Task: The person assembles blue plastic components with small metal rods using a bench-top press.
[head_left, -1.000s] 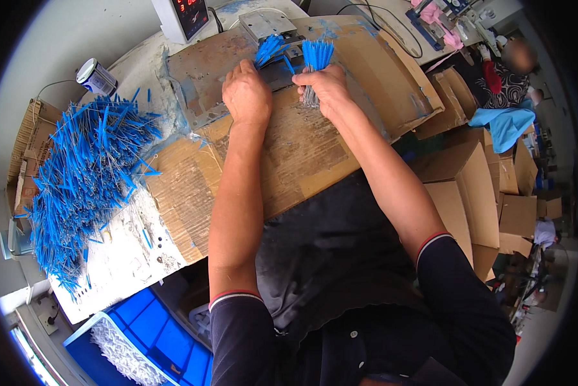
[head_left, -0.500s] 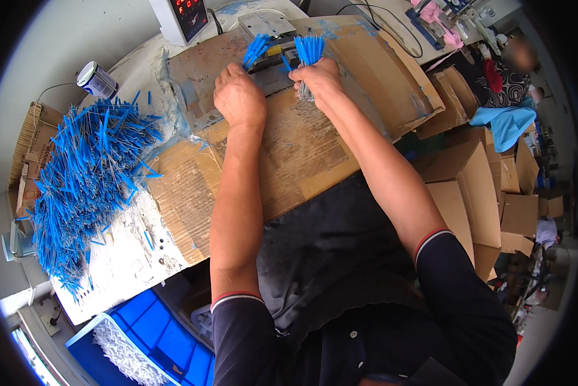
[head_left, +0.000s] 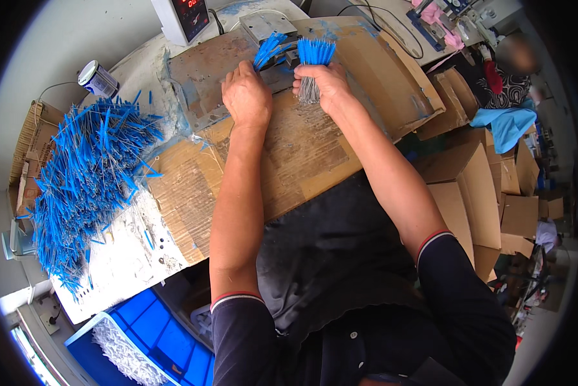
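Observation:
My left hand (head_left: 247, 95) is closed around a small bunch of thin wire brushes (head_left: 269, 50), whose blue bristled ends fan out above the fingers, tilted to the right. A thicker bundle of the same brushes (head_left: 316, 51) stands nearly upright in my right hand (head_left: 326, 83), which is wrapped round it. Bare silvery wire stems hang below that grip. Between and just beyond my hands sits a small metal fixture (head_left: 291, 56), partly hidden. A large loose heap of blue wire brushes (head_left: 89, 174) covers the table's left side.
Behind the fixture stands a metal block (head_left: 266, 27), with a white box with a red display (head_left: 187, 19) to its left. A tin can (head_left: 98, 80) stands beyond the heap. Cardboard (head_left: 321, 138) covers the worktop. A blue bin (head_left: 166, 334) and open cartons (head_left: 462, 193) flank me.
Both hands have shifted slightly to the right with their brushes. The left bunch leans further right, and the right bundle sits a little lower.

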The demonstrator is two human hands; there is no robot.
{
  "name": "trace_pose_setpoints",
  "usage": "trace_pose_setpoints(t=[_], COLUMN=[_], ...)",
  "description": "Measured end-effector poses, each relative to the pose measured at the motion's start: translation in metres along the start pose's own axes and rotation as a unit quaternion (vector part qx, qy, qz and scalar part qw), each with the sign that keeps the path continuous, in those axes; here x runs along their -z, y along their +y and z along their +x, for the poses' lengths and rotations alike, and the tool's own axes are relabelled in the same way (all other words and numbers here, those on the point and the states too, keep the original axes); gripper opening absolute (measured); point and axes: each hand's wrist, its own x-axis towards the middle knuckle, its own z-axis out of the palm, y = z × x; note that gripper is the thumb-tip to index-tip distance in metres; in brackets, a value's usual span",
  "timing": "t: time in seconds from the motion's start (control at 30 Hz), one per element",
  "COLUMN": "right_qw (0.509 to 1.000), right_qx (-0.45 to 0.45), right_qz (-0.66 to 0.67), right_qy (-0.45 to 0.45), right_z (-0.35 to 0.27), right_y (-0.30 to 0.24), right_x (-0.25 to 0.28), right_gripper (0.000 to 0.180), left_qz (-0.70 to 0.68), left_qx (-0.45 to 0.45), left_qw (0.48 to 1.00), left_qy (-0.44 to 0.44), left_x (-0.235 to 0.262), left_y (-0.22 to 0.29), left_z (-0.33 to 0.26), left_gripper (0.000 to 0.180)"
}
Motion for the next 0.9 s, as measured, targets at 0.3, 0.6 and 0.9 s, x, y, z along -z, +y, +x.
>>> trace_pose_setpoints(t=[0.3,0.6,0.9], right_qw=[0.998,0.996,0.994], right_qx=[-0.012,-0.018,-0.025], right_qz=[-0.016,0.005,-0.078], right_qy=[-0.055,-0.084,-0.079], right_z=[-0.002,-0.004,-0.007], right_y=[0.002,-0.001,-0.006], right_x=[0.011,0.017,0.018], right_gripper=[0.019,0.017,0.02], left_qz=[-0.008,-0.005,0.056], left_qx=[0.01,0.005,0.034], left_qw=[1.0,1.0,0.996], left_qy=[-0.017,-0.02,-0.059], left_x=[0.002,0.0,0.001], left_y=[0.001,0.0,-0.002], left_z=[0.0,-0.001,-0.001], left_gripper=[0.009,0.014,0.013])
